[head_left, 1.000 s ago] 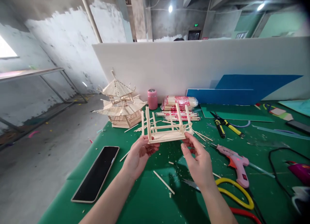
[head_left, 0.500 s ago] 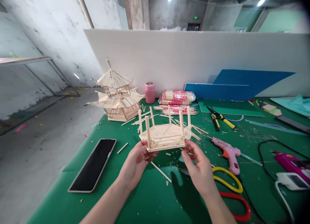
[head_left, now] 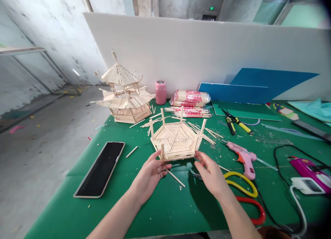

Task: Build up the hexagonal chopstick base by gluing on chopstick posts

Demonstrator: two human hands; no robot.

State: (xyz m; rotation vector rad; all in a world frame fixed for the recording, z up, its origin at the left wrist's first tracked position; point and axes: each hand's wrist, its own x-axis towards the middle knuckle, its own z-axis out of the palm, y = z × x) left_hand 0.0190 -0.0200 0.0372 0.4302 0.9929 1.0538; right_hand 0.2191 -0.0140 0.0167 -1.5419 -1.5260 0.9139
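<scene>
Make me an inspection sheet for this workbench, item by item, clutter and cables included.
Surface: green tabletop, strewn with small scraps.
Workpieces: hexagonal stick platform with upright posts; stick pagoda model behind it, to the left.
Clutter: loose sticks, phone, glue gun, pliers, yellow scissor handle.
Hands: left hand and right hand at the platform's near corners, holding it.
Cables: black cable and white cable, both at the right.
Surroundings: white panel behind; littered floor at left.
</scene>
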